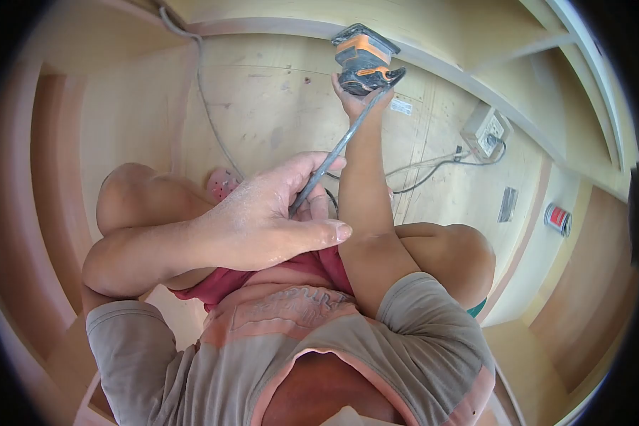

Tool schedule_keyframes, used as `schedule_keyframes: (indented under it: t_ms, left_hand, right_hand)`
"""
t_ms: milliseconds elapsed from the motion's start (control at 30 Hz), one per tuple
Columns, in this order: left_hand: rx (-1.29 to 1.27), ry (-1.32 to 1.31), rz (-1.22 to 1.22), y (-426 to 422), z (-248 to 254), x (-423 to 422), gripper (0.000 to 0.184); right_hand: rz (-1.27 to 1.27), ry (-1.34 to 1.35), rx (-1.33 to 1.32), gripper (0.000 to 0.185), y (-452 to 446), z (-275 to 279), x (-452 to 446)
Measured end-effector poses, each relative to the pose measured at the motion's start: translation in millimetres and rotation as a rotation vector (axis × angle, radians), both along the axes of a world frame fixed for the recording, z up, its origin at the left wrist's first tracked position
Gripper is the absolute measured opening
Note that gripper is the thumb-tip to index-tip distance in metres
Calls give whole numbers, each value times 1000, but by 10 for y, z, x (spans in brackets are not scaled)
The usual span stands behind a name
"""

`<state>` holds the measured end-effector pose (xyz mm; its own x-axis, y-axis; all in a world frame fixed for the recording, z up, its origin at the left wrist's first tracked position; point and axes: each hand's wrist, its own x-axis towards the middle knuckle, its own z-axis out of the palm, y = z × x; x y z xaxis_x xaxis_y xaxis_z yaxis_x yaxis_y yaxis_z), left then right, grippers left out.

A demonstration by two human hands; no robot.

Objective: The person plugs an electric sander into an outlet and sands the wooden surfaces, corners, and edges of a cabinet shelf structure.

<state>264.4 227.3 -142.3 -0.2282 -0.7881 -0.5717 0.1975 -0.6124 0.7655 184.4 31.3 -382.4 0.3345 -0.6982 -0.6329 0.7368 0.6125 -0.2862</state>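
Note:
An orange-and-black electric sander (362, 60) is in my right hand (355, 103), out at the far end of my stretched right arm. Its flat pad faces away from me, at the edge of a pale wooden board (291, 26); whether they touch I cannot tell. From the sander's rear a dusty grey power cord (348, 135) runs back toward me. My left hand (277, 209), whitened with dust, has this cord running across its index finger into the curled fingers, with the thumb held apart. The lower part of the cord is hidden behind the hand.
A white power strip (484, 131) with a black plug stands at the right, its cables trailing across the plywood (263, 92). A small red-labelled can (557, 219) is farther right. Another grey cable (202, 78) hangs at the left. Wooden panels surround my bent knees.

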Motion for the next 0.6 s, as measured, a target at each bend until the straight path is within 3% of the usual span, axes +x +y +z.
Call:
schedule_keyframes:
  t_ms: [233,300,433,533,600]
  left_hand:
    - [-90,55,268,492,-59,285,70]
    - [-143,-74,315,665,-154,394,71]
    - [-201,-77,409,894,-286,601,71]
    - [-133,-115,485,876,-248,864,67]
    - [-95,-340,347,803,-121,1096,49]
  right_hand:
    - [377,-89,-26,48,154,-276,728]
    - [405,-58,-9,47,226,-333,996]
    - [422,50,57,42,415,-335,1456]
    - [407,14,85,37,543,-290,1723]
    - [393,4,91,35,595,-309,1890]
